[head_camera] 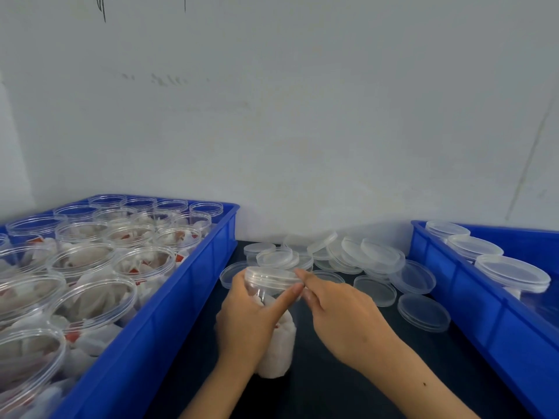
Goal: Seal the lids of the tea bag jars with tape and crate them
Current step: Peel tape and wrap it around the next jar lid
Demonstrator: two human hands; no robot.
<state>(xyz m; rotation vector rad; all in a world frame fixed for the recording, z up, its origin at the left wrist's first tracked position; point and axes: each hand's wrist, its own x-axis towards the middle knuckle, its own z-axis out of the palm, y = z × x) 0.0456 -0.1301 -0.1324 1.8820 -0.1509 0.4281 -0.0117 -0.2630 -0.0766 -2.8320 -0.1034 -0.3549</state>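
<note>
A clear jar of tea bags [279, 349] stands on the dark table between two crates, a clear lid [272, 276] on its top. My left hand [248, 322] grips the jar's upper body, thumb lying up along the lid's side. My right hand [335, 309] reaches in from the right, its fingertips pinched at the lid's right rim. No tape shows clearly in the frame.
A blue crate [169, 313] on the left holds several open jars of tea bags [90, 297]. Loose clear lids [372, 261] are heaped on the table behind the jar. A second blue crate [472, 303] on the right holds lidded jars [511, 273]. A pale wall stands close behind.
</note>
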